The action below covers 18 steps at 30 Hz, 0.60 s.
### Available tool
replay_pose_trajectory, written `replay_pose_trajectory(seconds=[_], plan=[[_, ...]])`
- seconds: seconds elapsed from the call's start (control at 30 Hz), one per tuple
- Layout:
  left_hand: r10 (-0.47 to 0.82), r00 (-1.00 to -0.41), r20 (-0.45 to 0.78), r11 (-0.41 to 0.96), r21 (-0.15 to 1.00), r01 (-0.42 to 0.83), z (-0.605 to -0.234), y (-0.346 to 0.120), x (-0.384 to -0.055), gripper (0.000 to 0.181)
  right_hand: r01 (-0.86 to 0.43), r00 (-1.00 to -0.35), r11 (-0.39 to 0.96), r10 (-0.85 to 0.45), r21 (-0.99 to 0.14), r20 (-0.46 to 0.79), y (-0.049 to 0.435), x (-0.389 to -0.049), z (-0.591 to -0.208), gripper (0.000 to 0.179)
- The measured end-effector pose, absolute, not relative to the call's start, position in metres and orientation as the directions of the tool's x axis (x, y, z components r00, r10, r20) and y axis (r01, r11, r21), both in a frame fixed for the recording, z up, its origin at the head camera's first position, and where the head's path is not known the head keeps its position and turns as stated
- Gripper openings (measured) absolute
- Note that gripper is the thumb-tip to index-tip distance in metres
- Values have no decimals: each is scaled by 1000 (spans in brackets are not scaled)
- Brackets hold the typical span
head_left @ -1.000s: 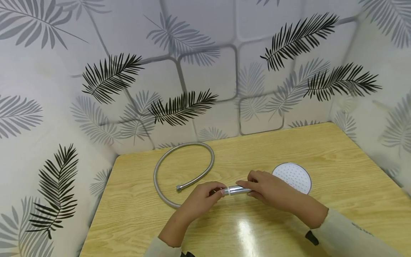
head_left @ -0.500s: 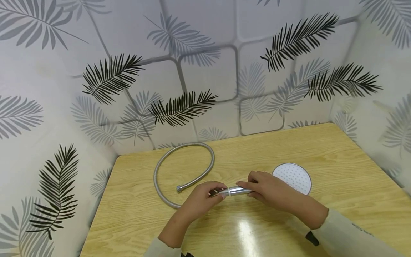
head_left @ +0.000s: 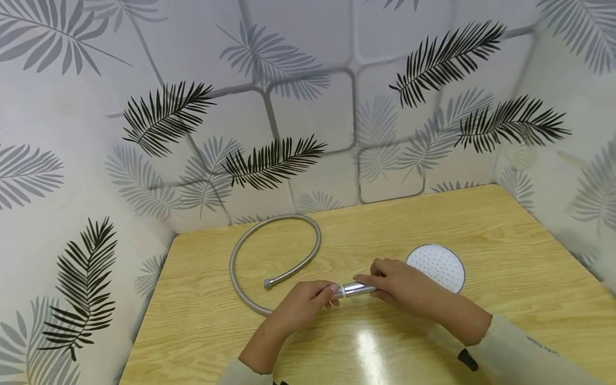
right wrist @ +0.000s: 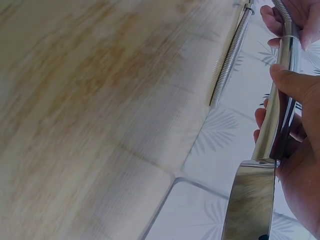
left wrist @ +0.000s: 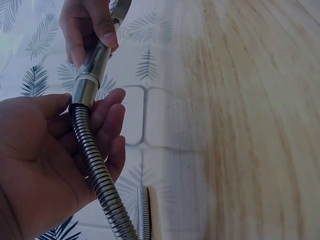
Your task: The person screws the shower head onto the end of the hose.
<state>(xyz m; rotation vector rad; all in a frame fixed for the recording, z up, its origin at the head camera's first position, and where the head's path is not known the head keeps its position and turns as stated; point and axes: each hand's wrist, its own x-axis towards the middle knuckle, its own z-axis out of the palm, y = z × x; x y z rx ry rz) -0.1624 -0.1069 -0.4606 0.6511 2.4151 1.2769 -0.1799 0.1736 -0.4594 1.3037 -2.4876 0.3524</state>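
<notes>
A chrome shower head with a round white nozzle face (head_left: 437, 267) is held face up by my right hand (head_left: 409, 286), whose fingers grip its handle (right wrist: 280, 115). At the handle's lower end, my left hand (head_left: 300, 307) pinches the smooth metal connector (left wrist: 84, 93) of the shower hose between thumb and fingers. A pale ring (left wrist: 87, 77) shows where connector and handle meet. From the connector, the ribbed hose (left wrist: 100, 170) runs down across the left palm. In the head view, the left thumb and fingers cover most of the connector.
The rest of the steel hose (head_left: 236, 262) lies in a wide loop on the wood-grain table (head_left: 192, 331), left of the hands. Its other end has a nut (head_left: 267, 284). Leaf-patterned walls (head_left: 317, 117) stand behind and beside the table.
My left thumb and fingers have shifted round the hose connector, with the thumb now on top. My right hand stays on the shower head's handle, and the loop on the table keeps its place.
</notes>
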Motion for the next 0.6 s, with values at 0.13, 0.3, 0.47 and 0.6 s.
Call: replay_pose_trajectory(seconds=[0.13, 0.3, 0.47, 0.6], plan=[[531, -845, -66, 490, 837, 243, -461, -107, -162, 37, -825, -548, 559, -752, -87, 367, 173, -180, -459, 48], [529, -847, -55, 482, 840, 247, -461, -107, -163, 29, -830, -531, 554, -752, -62, 391, 173, -179, -459, 47], [524, -850, -47, 455, 859, 233, -463, -107, -163, 25, -833, -521, 552, -751, -48, 406, 174, -180, -461, 48], [526, -850, -31, 434, 869, 237, -464, -107, -163, 22, -838, -513, 544, -754, -49, 411, 175, -180, -462, 49]])
